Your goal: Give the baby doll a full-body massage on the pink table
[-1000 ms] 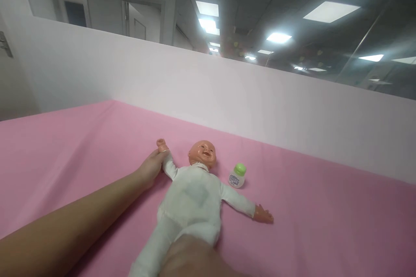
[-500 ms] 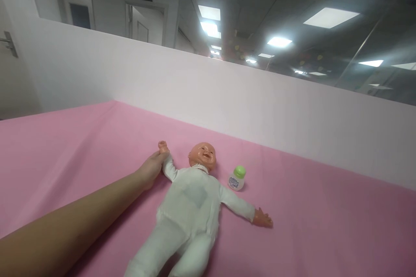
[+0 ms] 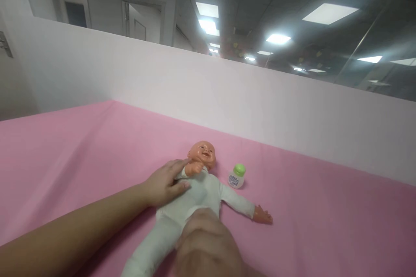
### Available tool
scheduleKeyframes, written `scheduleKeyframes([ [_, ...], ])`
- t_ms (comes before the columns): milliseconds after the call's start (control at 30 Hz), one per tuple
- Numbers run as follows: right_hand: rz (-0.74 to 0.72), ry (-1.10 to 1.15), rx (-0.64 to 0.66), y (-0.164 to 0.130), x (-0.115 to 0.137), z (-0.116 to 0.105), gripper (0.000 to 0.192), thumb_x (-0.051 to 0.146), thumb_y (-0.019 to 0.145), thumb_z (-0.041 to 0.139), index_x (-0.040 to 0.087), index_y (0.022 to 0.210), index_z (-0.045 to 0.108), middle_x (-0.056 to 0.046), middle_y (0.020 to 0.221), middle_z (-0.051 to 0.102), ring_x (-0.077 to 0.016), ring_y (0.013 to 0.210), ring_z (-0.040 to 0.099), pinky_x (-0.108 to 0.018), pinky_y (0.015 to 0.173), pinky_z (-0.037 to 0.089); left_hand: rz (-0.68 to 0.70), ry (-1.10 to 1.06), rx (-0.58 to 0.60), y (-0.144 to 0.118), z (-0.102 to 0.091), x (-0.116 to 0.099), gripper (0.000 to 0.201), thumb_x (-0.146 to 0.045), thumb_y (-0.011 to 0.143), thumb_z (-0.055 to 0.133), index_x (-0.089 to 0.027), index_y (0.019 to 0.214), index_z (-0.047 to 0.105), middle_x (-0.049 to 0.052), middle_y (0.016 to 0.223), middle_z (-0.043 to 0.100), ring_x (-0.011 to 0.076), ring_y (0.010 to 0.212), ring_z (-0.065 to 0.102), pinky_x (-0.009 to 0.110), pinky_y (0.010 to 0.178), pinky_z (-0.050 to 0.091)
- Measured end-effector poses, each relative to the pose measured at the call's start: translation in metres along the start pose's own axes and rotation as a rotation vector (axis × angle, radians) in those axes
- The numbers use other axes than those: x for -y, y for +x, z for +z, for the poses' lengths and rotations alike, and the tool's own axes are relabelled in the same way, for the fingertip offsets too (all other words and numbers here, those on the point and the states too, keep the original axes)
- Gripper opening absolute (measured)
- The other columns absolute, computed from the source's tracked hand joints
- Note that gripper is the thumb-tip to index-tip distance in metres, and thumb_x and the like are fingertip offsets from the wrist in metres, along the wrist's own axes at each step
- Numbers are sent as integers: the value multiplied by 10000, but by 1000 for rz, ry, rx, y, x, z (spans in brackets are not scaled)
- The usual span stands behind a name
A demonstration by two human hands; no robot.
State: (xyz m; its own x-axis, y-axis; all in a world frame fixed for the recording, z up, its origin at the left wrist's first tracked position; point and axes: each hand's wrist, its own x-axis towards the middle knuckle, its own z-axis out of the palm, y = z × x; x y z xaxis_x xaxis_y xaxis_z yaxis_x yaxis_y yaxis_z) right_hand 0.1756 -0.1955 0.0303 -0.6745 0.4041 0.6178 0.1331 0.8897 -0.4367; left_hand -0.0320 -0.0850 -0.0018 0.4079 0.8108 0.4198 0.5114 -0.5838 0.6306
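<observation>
A flat surface under a smooth pink cloth [image 3: 81, 147] fills the lower view, backed from 9 to 3 o'clock by a plain white partition wall [image 3: 227, 91]. On the cloth, just below centre, a plastic baby doll in a white soft suit [image 3: 198, 188] lies face up, head toward 12 o'clock, 1 arm stretched toward 4 o'clock and the other folded onto its chest. The left hand [image 3: 164, 184] rests on that folded arm at the doll's 9 o'clock side, fingers loosely together and pressing the sleeve. The right hand [image 3: 208, 246], blurred, covers the doll's legs at 6 o'clock; its fingers cannot be told. A small white bottle with a green cap [image 3: 237, 176] stands near the doll's head at its 3 o'clock.
</observation>
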Motion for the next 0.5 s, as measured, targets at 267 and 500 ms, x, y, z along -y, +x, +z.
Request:
scheduleKeyframes([
  [267, 122, -118, -144, 3, -33, -10, 174, 252, 777, 659, 234, 816, 490, -27, 758, 582, -235, 783, 559, -398, 725, 451, -3, 92, 52, -2, 8, 6, 734, -494, 932, 614, -275, 1584, 357, 118, 1493, 551, 359, 1340, 517, 503, 1121, 411],
  [500, 146, -75, -116, 5, -29, -10, 179, 221, 717, 686, 232, 782, 519, -14, 754, 608, -224, 796, 590, -394, 776, 462, -26, 20, 17, 0, 6, 0, 627, -483, 945, 590, -259, 1516, 464, 112, 1453, 592, 346, 1306, 548, 470, 1107, 410],
])
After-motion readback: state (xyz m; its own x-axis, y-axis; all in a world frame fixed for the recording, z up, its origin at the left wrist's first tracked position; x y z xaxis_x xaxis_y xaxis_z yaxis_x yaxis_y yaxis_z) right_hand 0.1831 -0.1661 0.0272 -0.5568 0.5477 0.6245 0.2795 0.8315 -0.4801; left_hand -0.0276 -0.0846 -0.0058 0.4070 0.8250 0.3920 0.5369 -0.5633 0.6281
